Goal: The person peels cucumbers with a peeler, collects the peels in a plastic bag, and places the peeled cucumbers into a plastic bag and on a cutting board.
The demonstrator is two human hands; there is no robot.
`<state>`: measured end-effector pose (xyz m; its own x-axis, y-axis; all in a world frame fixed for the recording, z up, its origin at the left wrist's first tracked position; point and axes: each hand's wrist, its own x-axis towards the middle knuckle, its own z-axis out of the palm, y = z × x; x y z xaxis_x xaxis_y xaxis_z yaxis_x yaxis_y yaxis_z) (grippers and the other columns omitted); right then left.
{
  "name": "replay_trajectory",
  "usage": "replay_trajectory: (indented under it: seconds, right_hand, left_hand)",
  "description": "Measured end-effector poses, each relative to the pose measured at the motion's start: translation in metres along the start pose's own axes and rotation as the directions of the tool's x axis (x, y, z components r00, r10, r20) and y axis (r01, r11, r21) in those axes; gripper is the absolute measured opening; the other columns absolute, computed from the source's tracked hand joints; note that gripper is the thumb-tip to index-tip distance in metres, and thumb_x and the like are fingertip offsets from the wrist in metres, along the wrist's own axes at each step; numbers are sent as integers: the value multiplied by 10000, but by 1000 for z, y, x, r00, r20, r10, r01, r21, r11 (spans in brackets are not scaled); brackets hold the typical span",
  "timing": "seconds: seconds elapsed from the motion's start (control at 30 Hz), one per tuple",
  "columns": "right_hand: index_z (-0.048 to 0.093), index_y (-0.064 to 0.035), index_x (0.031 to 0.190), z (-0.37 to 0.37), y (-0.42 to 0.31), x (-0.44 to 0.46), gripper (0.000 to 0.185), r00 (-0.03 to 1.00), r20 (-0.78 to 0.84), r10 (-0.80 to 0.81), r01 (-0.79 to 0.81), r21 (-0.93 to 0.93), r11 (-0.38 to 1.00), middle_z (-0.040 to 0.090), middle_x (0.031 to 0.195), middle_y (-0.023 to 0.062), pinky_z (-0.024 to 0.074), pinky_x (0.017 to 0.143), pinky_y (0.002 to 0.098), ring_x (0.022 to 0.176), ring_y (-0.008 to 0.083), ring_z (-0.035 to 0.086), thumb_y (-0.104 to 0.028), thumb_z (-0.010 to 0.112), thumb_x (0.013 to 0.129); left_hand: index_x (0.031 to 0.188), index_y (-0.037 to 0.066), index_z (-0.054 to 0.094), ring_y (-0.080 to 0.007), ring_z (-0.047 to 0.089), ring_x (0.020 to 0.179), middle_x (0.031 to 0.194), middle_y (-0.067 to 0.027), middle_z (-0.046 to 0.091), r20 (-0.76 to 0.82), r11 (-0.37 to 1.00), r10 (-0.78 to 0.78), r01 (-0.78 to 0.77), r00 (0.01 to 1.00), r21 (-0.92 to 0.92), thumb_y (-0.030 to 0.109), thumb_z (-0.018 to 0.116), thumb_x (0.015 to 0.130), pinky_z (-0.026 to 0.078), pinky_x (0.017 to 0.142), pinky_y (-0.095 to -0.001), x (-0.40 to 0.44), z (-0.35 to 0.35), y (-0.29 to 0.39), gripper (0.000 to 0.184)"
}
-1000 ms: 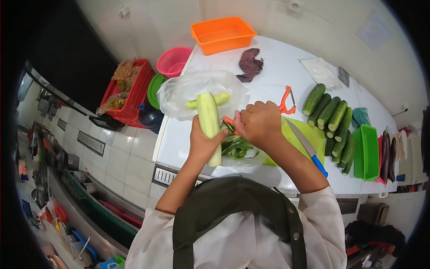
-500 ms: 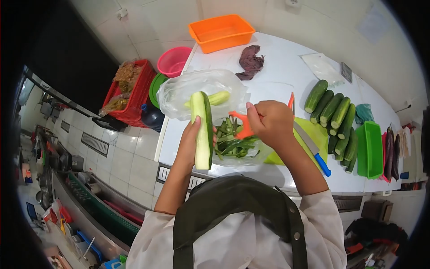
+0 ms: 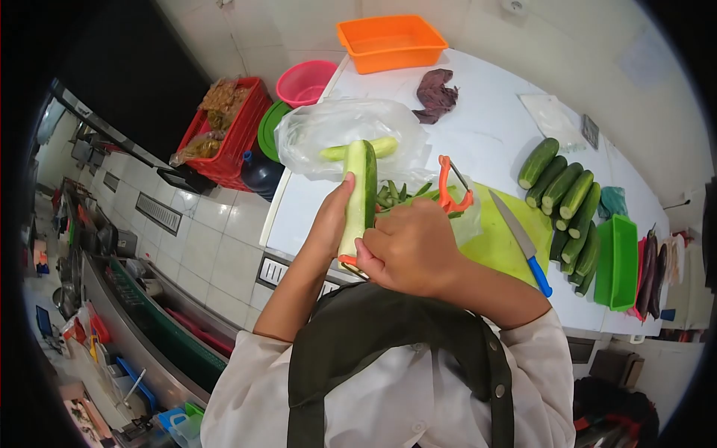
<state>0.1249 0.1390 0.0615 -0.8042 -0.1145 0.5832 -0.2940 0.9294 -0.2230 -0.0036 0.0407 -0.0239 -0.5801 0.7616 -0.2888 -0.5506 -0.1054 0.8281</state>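
Observation:
My left hand is closed around a thick cucumber, holding it upright in view. Most of its facing side is pale and peeled, while a dark green strip of skin runs down its right side. In my right fist is an orange peeler; one bladed end sticks out beyond the knuckles. Another orange part shows by my right thumb, against the cucumber's near end. Behind my right hand, green peelings lie in a clear plastic bag, partly hidden. A peeled cucumber rests on another clear bag.
A knife with a blue handle lies on a yellow-green cutting board. Several unpeeled cucumbers are piled to the right, beside a green basket. An orange tub and a dark crumpled cloth sit farther back.
My right hand has moved down and left, from over the peelings to the cucumber's near end, with the peeler. The view has shifted slightly.

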Motion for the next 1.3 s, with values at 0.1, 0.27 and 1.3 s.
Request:
replay_trajectory:
  seconds: [0.1,0.27,1.3]
  right_hand:
    - [538,-103,538,2,-2,2,214,1000,-27,2,-2,2,1000,479,513,17,334,464,357,476,200,508,-146,688,684]
    - [531,-123,518,6,5,5,230,997,-51,-49,51,31,998,455,489,6,328,475,356,480,198,496,-160,685,685]
    - [546,-77,541,-2,138,-16,326,957,-275,89,-188,-357,915,507,506,87,364,467,413,475,290,510,-216,613,828]
  left_hand:
    - [1169,-5,518,-170,602,726,864,-107,609,-4,999,18,-18,1000,-40,468,405,988,505,656,-287,-1,-3,-2,519]
    - [1227,0,483,-167,606,744,883,-105,610,-17,996,58,-59,998,-65,445,385,999,512,675,-292,-2,-2,-4,510]
    - [1196,-10,516,-223,606,623,818,-138,620,155,980,-190,196,970,-26,465,406,980,520,573,-308,-29,-15,25,533]
